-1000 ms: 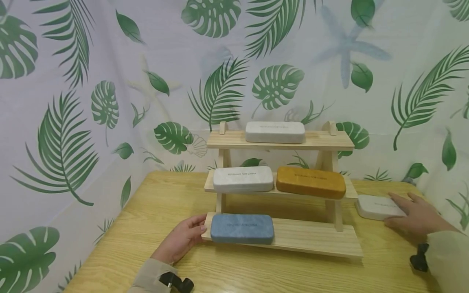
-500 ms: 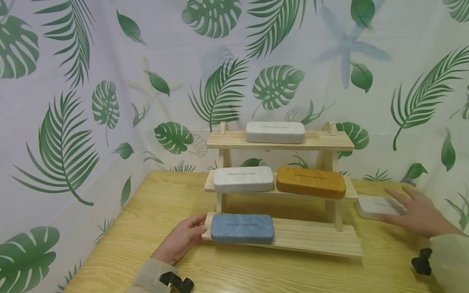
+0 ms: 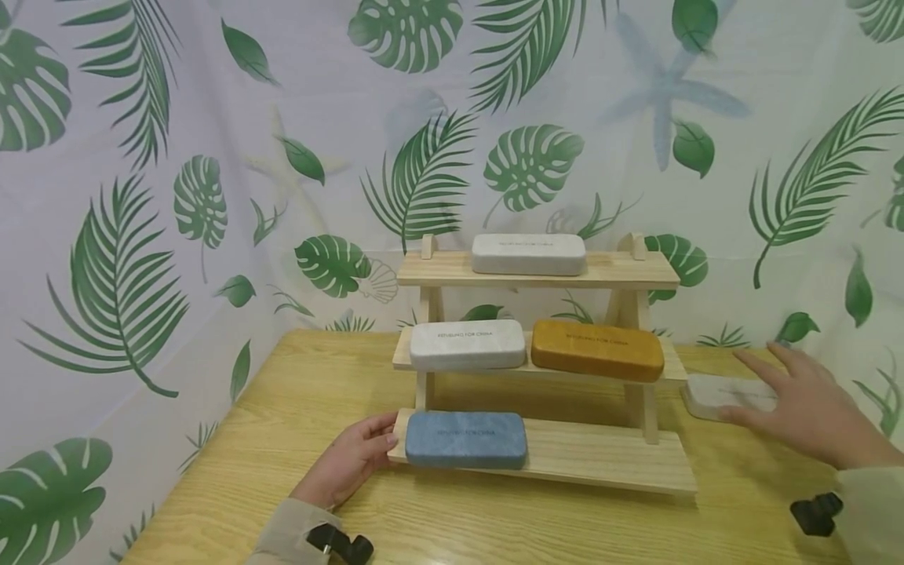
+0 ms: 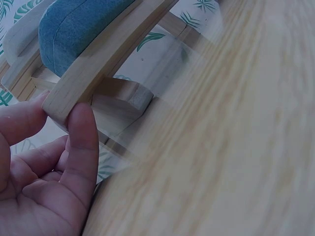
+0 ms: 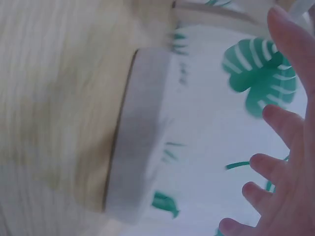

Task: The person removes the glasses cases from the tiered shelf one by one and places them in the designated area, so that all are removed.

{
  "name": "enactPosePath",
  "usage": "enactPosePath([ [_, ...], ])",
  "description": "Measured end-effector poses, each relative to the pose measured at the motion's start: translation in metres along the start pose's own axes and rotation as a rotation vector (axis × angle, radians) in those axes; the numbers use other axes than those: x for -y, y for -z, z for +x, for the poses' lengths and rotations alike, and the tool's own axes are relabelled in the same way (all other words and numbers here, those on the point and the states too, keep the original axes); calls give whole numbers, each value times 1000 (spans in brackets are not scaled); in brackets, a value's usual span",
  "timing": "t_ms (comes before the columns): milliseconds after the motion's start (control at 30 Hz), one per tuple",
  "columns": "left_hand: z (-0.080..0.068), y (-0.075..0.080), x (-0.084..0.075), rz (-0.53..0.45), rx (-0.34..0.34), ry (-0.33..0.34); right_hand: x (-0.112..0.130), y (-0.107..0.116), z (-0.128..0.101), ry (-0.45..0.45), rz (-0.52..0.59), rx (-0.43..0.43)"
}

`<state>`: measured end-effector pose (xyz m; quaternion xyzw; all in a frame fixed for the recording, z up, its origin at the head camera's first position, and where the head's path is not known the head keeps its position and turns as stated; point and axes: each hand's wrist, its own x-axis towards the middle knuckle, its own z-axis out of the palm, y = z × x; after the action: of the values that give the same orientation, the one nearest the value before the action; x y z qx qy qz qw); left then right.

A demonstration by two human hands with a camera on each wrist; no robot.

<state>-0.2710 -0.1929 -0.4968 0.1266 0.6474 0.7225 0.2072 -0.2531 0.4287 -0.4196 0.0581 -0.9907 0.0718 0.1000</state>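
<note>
A leaf-printed backdrop (image 3: 452, 188) and wooden table (image 3: 438, 518) suggest a staged corner.

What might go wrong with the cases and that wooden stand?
The left hand pinches the end of the bottom shelf, so a jerk might slide the blue glasses case off. The orange glasses case sits right at the front edge of the middle shelf, so a bump might knock it down. The right hand is spread beside the low white glasses case, not gripping it; a careless swipe might push it away.

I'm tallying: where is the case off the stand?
In the head view, the white case lies on the table, right of the stand, partly behind the right hand.
</note>
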Motion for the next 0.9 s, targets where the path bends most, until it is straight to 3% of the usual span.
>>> enactPosePath([
  [333,1,1,1,11,-16,8,48,21,-15,46,62,-62],
  [500,1,0,1,10,-14,9,67,29,-26,113,43,-145],
  [667,0,0,-1,12,-6,13,89,36,-35,195,92,-230],
  [900,1,0,0,7,-5,18,123,44,-45,263,106,-243],
])
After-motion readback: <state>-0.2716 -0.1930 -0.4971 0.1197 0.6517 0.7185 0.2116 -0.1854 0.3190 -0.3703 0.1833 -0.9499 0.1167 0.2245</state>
